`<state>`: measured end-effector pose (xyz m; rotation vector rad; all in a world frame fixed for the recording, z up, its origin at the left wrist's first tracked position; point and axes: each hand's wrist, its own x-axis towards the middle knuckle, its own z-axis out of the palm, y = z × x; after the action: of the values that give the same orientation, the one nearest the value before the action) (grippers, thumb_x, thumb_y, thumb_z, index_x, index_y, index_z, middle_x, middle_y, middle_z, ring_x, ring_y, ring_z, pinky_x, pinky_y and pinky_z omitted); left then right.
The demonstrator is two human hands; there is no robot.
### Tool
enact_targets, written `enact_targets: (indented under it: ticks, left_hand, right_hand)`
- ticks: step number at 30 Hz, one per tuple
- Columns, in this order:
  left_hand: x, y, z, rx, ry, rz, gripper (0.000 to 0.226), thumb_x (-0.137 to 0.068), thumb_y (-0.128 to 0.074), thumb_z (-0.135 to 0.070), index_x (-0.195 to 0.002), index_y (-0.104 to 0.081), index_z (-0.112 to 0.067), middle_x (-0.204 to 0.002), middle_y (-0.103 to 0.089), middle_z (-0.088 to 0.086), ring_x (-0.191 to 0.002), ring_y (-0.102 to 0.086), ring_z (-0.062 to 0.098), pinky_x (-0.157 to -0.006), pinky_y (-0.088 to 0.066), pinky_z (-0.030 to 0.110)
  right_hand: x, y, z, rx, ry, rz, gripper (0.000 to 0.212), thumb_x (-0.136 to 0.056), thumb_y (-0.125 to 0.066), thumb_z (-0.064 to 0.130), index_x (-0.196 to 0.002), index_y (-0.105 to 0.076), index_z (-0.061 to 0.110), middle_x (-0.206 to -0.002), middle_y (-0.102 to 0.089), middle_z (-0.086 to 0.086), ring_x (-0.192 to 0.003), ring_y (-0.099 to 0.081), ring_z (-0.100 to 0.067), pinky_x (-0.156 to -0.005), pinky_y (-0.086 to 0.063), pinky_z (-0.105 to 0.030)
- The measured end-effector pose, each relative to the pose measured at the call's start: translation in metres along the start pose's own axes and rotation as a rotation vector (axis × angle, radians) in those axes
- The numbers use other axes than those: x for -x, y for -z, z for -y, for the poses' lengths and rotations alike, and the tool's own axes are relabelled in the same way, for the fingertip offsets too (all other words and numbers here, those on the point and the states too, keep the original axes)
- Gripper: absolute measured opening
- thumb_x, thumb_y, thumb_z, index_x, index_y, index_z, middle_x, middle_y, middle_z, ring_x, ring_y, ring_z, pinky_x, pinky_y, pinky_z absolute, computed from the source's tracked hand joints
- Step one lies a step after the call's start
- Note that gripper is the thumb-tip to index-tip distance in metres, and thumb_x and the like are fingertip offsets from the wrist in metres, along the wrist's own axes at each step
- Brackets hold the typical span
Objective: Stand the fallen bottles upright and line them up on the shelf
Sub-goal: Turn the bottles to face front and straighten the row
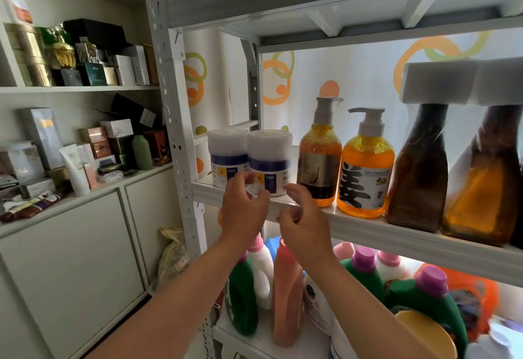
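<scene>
At mid-frame, the left jar [226,157] and right jar [270,160] are standing side by side on the shelf [396,234]. The left hand [243,208] and right hand [304,225] are framing the right jar, grips loose, maybe touching it.

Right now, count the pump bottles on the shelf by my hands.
2. The amber bottle stands just right of the white jars; the orange bottle stands beside it, further right. Foam hides the brown bottles' tops, so there may be more.
</scene>
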<state>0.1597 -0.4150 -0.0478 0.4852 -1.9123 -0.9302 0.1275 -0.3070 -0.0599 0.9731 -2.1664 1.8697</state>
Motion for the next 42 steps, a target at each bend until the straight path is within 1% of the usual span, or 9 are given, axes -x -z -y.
enact_targets:
  ticks: [4,6,9,14,19,23,35,39,42]
  left_hand:
    - [0.017,-0.017,-0.018,0.057,-0.01,0.202,0.026,-0.09,-0.053,-0.023,-0.117,-0.055,-0.024,-0.097,-0.065,-0.006,-0.083,-0.06,0.005,-0.074,-0.046,0.016]
    - [0.02,-0.023,-0.026,0.043,0.038,0.32,0.038,-0.091,-0.05,-0.026,-0.13,-0.048,-0.027,-0.087,-0.062,-0.013,-0.08,-0.058,-0.001,-0.074,-0.043,0.016]
    - [0.017,-0.03,-0.031,0.023,0.116,0.454,0.041,-0.092,-0.046,-0.031,-0.132,-0.048,-0.027,-0.108,-0.056,-0.016,-0.09,-0.051,0.0,-0.086,-0.04,0.023]
    - [0.015,-0.03,-0.033,0.07,0.181,0.496,0.046,-0.085,-0.049,-0.038,-0.127,-0.056,-0.023,-0.125,-0.06,-0.003,-0.116,-0.054,0.018,-0.098,-0.046,0.037]
    - [0.013,-0.028,-0.032,0.127,0.179,0.456,0.027,-0.091,-0.05,-0.024,-0.117,-0.059,-0.022,-0.1,-0.058,-0.012,-0.1,-0.053,0.01,-0.078,-0.041,0.021]
    - [0.01,-0.029,-0.025,0.149,0.174,0.435,0.014,-0.09,-0.049,-0.022,-0.093,-0.063,-0.025,-0.087,-0.064,-0.009,-0.089,-0.058,0.011,-0.067,-0.041,0.02]
    - [0.02,-0.032,-0.018,0.176,0.12,0.432,0.018,-0.088,-0.053,-0.044,-0.104,-0.058,-0.038,-0.105,-0.066,-0.007,-0.1,-0.06,0.014,-0.088,-0.044,0.031]
    - [0.023,-0.031,-0.018,0.212,0.156,0.453,0.025,-0.09,-0.054,-0.035,-0.115,-0.056,-0.036,-0.106,-0.063,-0.013,-0.1,-0.058,0.006,-0.084,-0.041,0.025]
    - [0.032,-0.032,-0.024,0.235,0.146,0.357,0.03,-0.091,-0.054,-0.027,-0.12,-0.045,-0.029,-0.097,-0.06,-0.015,-0.087,-0.055,-0.002,-0.068,-0.039,0.014]
  right_hand:
    - [0.011,0.01,-0.005,-0.043,-0.033,-0.288,0.05,-0.09,-0.052,0.007,-0.137,-0.037,0.017,-0.107,-0.061,0.004,-0.076,-0.056,0.0,-0.066,-0.047,-0.013]
    - [0.01,0.012,-0.009,-0.049,-0.073,-0.258,0.06,-0.09,-0.052,0.01,-0.144,-0.028,0.02,-0.116,-0.061,0.002,-0.085,-0.061,-0.01,-0.076,-0.054,-0.031]
    - [0.005,0.017,-0.01,-0.051,-0.139,-0.19,0.062,-0.091,-0.052,0.013,-0.145,-0.025,0.026,-0.116,-0.063,-0.004,-0.09,-0.064,-0.021,-0.08,-0.055,-0.044]
    - [0.005,0.023,-0.008,-0.055,-0.159,-0.093,0.068,-0.091,-0.049,0.01,-0.148,-0.016,0.029,-0.087,-0.062,0.004,-0.071,-0.062,-0.012,-0.063,-0.054,-0.027]
    - [0.004,0.02,-0.009,-0.016,-0.186,-0.033,0.069,-0.094,-0.05,0.02,-0.149,-0.009,0.029,-0.101,-0.062,-0.001,-0.082,-0.062,-0.014,-0.074,-0.055,-0.03]
    - [0.004,0.018,-0.009,-0.041,-0.187,0.026,0.067,-0.094,-0.049,0.019,-0.147,-0.01,0.031,-0.093,-0.064,-0.005,-0.068,-0.06,-0.008,-0.054,-0.049,-0.014]
    - [0.003,0.025,-0.013,-0.055,-0.211,0.039,0.069,-0.092,-0.046,0.01,-0.148,-0.012,0.031,-0.103,-0.064,-0.011,-0.069,-0.059,-0.012,-0.057,-0.05,-0.02]
    - [0.003,0.03,-0.01,-0.041,-0.234,0.027,0.064,-0.092,-0.046,0.009,-0.147,-0.018,0.029,-0.11,-0.063,-0.013,-0.076,-0.061,-0.017,-0.058,-0.052,-0.021]
    - [0.008,0.038,-0.008,-0.057,-0.187,-0.087,0.053,-0.091,-0.047,0.007,-0.139,-0.037,0.026,-0.094,-0.063,-0.003,-0.07,-0.058,-0.01,-0.059,-0.049,-0.021]
